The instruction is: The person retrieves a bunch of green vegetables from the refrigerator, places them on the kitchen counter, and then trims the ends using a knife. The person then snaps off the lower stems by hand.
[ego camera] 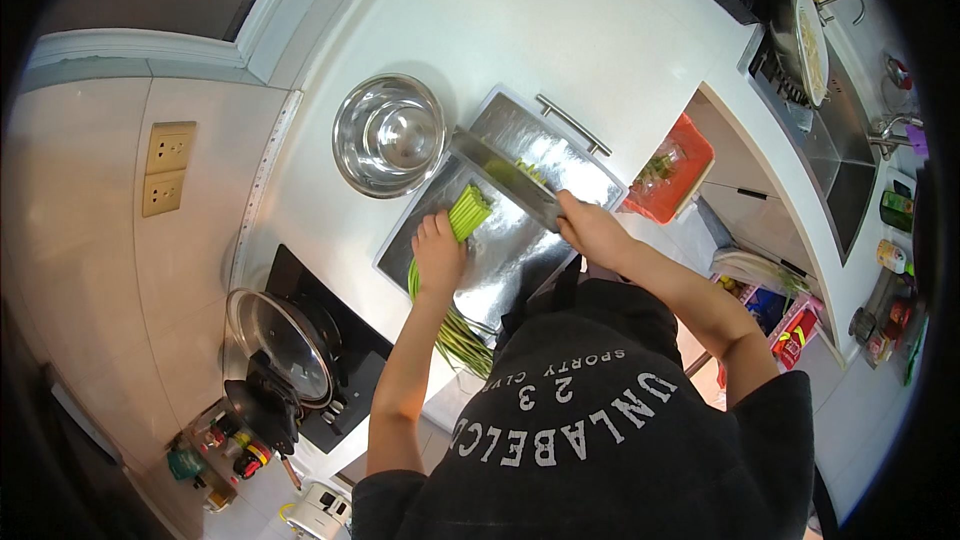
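My left hand [437, 255] grips a bundle of long green stems, probably garlic scapes [471, 213]. Their evenly cut ends point away from me, and the thin tails hang over the near left edge of the board. In my right hand [598, 234] is the handle of a wide-bladed cleaver [504, 181]. Its blade stands over the metal cutting board [517, 124], a short gap beyond the cut ends. Some small green pieces [531, 171] show behind the blade, partly hidden by it. A stainless steel bowl [390, 135] sits on the counter by the board's far left side.
Left of me is a black cooktop [352, 390] with a glass-lidded pan [281, 349]. To the right, a red bin [675, 172] holds scraps below counter level. Farther right, a bowl of pale strips [810, 49] stands at the sink [832, 187]. The board has a metal bar handle [574, 124].
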